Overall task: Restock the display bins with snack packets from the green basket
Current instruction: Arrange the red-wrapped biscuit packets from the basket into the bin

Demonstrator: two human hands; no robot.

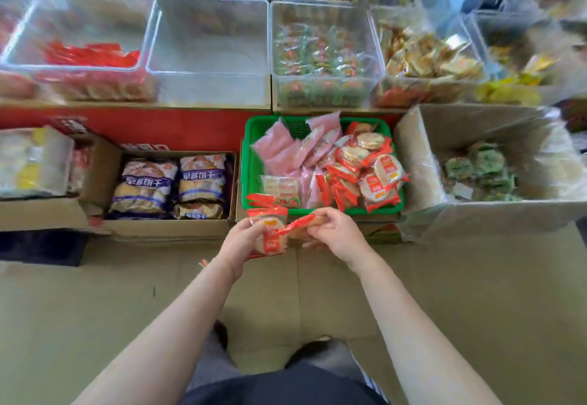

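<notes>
One view only, worn on the person's head, looking forward and steeply down. It sits close above both forearms, which reach in from the bottom edge to mid-frame. The green basket (251, 163) lies just past centre, the clear display bins (209, 64) run across the top, and the wide lens bends and blurs the edges.

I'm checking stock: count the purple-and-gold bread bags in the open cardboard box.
3 purple-and-gold bread bags: one rear left, one rear right, one front right, inside the cardboard box. More may lie underneath.

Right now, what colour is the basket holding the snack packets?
Green; the green basket shows best in the head view, its only view.
</notes>
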